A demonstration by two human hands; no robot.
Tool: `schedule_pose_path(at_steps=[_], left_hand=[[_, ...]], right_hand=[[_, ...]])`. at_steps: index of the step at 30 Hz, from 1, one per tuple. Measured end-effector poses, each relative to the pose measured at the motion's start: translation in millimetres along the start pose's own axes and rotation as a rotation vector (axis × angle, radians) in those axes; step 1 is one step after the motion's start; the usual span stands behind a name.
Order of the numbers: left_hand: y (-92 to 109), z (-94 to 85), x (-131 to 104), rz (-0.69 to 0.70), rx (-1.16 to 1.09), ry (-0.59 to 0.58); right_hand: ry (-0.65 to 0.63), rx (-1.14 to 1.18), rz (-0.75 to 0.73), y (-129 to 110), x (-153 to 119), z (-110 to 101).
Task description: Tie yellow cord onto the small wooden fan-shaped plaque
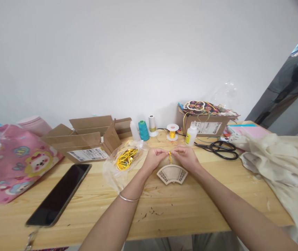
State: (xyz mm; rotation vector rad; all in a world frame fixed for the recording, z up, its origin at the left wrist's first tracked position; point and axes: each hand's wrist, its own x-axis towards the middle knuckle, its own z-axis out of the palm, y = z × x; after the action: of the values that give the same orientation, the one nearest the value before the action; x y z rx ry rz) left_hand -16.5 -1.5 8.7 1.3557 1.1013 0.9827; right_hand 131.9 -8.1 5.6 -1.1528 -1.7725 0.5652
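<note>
A fan-shaped wooden ornament (172, 173) with cut-out lattice sides lies at the middle of the table, or hangs just over it; I cannot tell which. From its top edge a yellow cord (170, 158) runs up to my fingertips. My left hand (155, 158) pinches the cord from the left. Opposite it, my right hand (187, 157) pinches the same cord, and the two hands almost meet. Behind them stands a spool of yellow cord (172, 133). A clear plastic bag (112, 169) with a bundle of yellow cord (125, 158) lies left of my left hand.
Black scissors (220, 150) and a small glue bottle (191, 135) are right of my hands. Further back are a teal thread cone (143, 130), a white spool (152, 124) and cardboard boxes (83, 143) (203, 125). A phone (60, 195), a pink bag (21, 164) and cream cloth (276, 164) flank the workspace.
</note>
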Motion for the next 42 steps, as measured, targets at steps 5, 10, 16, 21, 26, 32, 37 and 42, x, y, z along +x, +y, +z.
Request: schedule_pose_path(at_steps=[5,10,16,21,26,32,37,42], left_hand=[[-4.2,1.0,2.6,0.025,0.043,0.036],[-4.1,0.2,2.7,0.015,-0.022,0.044],[-1.3,-3.1,2.8,0.037,-0.026,0.028],[-0.3,-3.0,1.9,0.011,0.003,0.007],[1.4,-2.9,0.7,0.012,-0.026,-0.007],[1.9,-2.9,0.1,0.005,-0.072,-0.013],[5.9,-3.5,-2.7,0.016,-0.086,-0.017],[4.7,-4.6,-1.9,0.005,-0.149,-0.056]], right_hand=[[0.062,-0.053,-0.064,-2.5,-0.7,-1.1],[0.069,-0.009,-0.015,-1.7,1.2,-2.1],[0.082,0.063,0.07,2.2,2.4,0.5],[0.049,0.1,0.043,1.8,2.4,1.4],[0.048,0.11,0.002,-0.5,2.5,0.4],[0.085,0.112,-0.021,-3.6,2.6,-1.2],[0.079,0.128,-0.008,-5.7,2.8,-2.5],[0.065,0.177,0.08,-6.7,2.3,-3.0]])
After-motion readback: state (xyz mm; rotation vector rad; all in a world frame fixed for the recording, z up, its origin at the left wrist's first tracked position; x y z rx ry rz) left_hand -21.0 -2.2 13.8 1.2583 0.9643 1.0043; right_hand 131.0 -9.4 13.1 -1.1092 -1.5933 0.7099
